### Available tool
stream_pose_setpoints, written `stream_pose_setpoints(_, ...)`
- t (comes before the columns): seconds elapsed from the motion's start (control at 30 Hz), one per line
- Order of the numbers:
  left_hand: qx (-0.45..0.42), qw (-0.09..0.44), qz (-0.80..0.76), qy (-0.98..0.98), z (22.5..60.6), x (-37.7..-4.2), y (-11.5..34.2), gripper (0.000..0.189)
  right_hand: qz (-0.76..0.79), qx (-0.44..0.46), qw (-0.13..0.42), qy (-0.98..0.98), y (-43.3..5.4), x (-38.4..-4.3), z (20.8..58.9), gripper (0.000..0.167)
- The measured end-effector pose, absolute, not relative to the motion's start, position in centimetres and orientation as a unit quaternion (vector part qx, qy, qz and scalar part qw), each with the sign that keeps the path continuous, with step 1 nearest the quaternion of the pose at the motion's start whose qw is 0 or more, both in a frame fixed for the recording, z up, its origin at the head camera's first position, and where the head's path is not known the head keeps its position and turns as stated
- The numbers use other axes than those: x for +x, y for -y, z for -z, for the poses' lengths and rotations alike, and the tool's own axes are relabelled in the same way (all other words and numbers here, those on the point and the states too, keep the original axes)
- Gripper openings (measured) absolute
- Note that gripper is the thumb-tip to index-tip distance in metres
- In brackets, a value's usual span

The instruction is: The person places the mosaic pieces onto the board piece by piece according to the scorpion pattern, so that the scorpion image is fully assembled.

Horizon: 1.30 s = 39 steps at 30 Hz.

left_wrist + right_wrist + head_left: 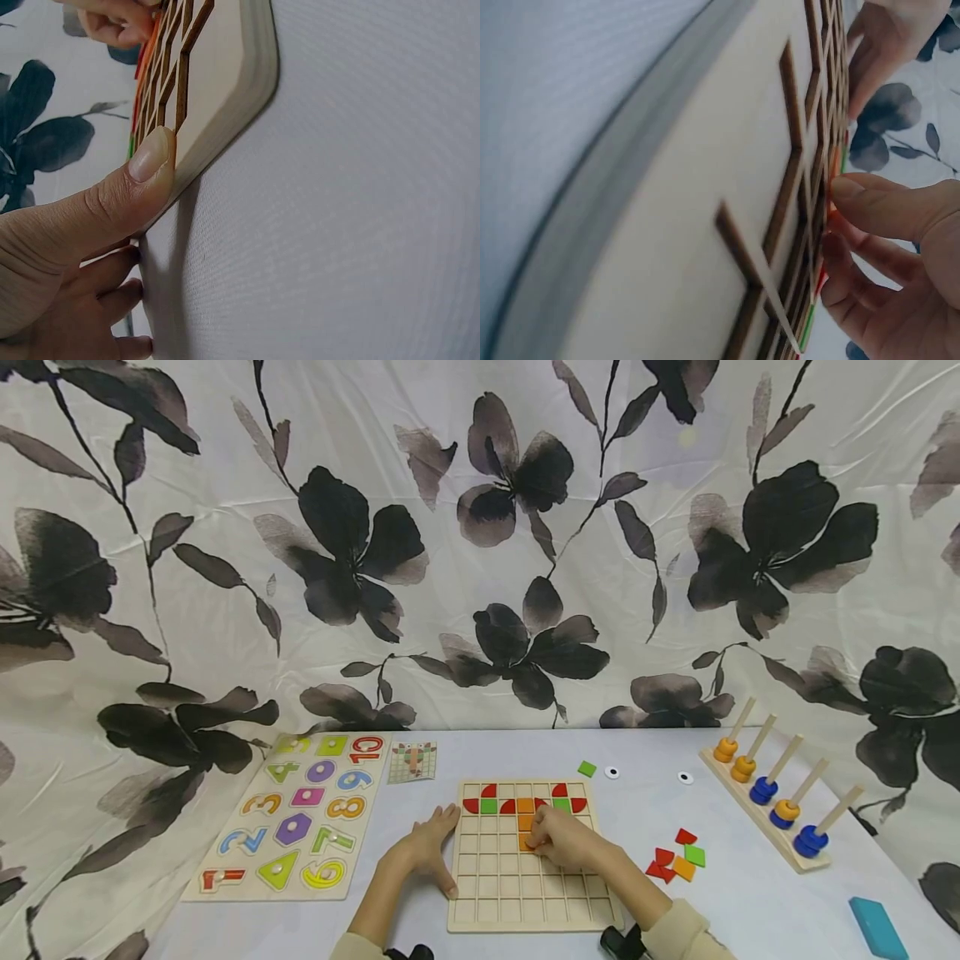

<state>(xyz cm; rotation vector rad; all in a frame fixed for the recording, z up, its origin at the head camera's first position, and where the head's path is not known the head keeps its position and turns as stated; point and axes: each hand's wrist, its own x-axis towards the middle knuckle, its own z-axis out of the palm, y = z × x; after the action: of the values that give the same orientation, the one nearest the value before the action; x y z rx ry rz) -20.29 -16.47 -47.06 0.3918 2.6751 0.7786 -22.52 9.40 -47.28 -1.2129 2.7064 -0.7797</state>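
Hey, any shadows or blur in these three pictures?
Head view: bright, grid board clear; left wrist view: dimmer, a shadow on the table beside the left hand; right wrist view: dim, the board's near edge blurred, the right hand sharper.

A white cloth (645, 427) printed with dark flowers hangs behind a table (772, 910) covered in white.

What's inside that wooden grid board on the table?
Toward its far side, the grid board holds red pieces, green squares and orange squares. The right hand covers some cells beside the orange squares, so whatever those hold can't be seen.
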Motion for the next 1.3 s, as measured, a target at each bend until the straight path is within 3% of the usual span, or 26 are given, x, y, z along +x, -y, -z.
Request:
stream_pose_setpoints(0.2,0.134,0.166,-0.276,-0.937,47.1,-20.4,16.5,0.115,0.277,-0.38,0.056,-0.881,-11.7,-22.0,46.9,0.016)
stream_pose_setpoints(0.47,0.128,0.171,-0.275,-0.937,47.1,-20.3,16.3,0.114,0.319,-0.207,0.026,-0.924,-19.8,-20.8,46.3,0.026)
stream_pose_setpoints(0.73,0.133,0.168,-0.275,-0.937,47.1,-20.3,16.5,0.114,0.321,-0.086,0.037,-0.942,-26.5,-19.1,46.8,0.026)
stream_pose_setpoints(1.03,0.139,0.161,-0.279,-0.936,46.9,-20.2,16.5,0.114,0.315,-0.151,0.051,-0.936,-27.5,-18.1,48.0,0.031)
stream_pose_setpoints(1.3,0.138,0.163,-0.276,-0.937,46.9,-20.1,16.4,0.115,0.291,-0.132,0.05,-0.946,-26.2,-18.5,48.0,0.024)
